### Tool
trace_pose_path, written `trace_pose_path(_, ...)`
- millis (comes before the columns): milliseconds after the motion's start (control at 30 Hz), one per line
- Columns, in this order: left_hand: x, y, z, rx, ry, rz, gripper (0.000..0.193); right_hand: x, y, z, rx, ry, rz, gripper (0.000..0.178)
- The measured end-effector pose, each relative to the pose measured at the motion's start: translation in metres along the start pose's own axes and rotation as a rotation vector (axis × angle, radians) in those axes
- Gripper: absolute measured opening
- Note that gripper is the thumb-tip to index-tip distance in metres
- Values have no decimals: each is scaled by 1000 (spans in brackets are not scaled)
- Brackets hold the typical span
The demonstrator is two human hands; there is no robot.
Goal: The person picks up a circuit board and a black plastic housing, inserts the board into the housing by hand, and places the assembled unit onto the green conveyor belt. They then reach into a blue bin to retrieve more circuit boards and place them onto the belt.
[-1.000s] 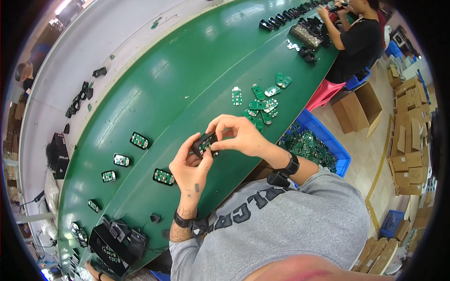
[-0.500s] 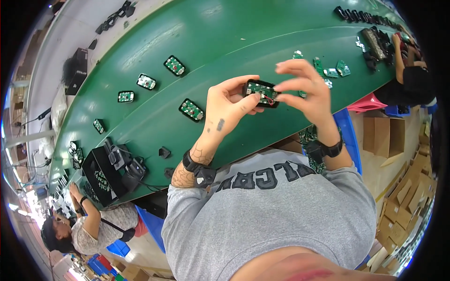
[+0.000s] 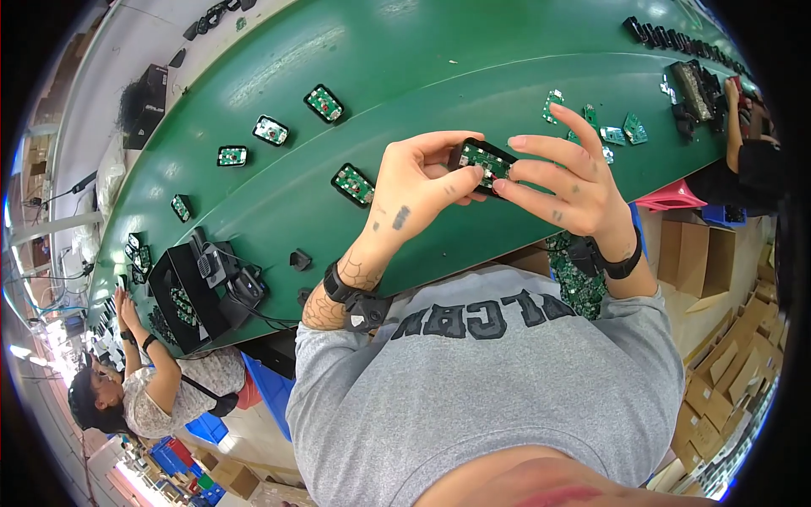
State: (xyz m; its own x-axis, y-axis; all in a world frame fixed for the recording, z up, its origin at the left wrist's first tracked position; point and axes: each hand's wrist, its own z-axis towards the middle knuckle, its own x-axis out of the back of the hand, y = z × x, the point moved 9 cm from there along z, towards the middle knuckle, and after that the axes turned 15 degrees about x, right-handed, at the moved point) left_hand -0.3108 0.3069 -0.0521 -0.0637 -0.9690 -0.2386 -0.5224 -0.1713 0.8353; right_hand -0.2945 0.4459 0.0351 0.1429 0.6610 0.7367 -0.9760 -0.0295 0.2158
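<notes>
My left hand (image 3: 416,188) holds a small black plastic housing (image 3: 464,155) above the table, its thumb lying on the green circuit board (image 3: 484,157) inside. A bit of red wire shows on the board by the thumb. At the right end of this housing, my right hand (image 3: 581,188) has its fingers spread apart, the lowest fingertip touching the board near the wire. Nothing can be seen gripped in that hand. Just left of my left hand, a similar housing with a board (image 3: 352,184) lies on the green table (image 3: 380,93).
Several more housings with boards (image 3: 324,103) lie to the left. Loose circuit boards (image 3: 635,128) sit at the right, beyond my right hand. A black bin (image 3: 182,296) and a co-worker (image 3: 160,380) are at the left. Another person's arm (image 3: 733,127) shows far right.
My right hand has come down onto the right end of the housing, its fingers spreading wider. My left hand keeps its hold. The whole view has shifted slightly.
</notes>
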Motion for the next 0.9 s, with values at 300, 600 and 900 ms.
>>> trace_pose_path(300,0,21,-20,-320,273,176,40,-8,28,-23,-660,216,261,24)
trace_pose_path(600,-4,25,-23,-452,377,327,43,-27,26,-52,-860,411,422,17)
trace_pose_path(900,-12,32,-32,-587,466,484,44,-32,25,-50,-897,422,468,12)
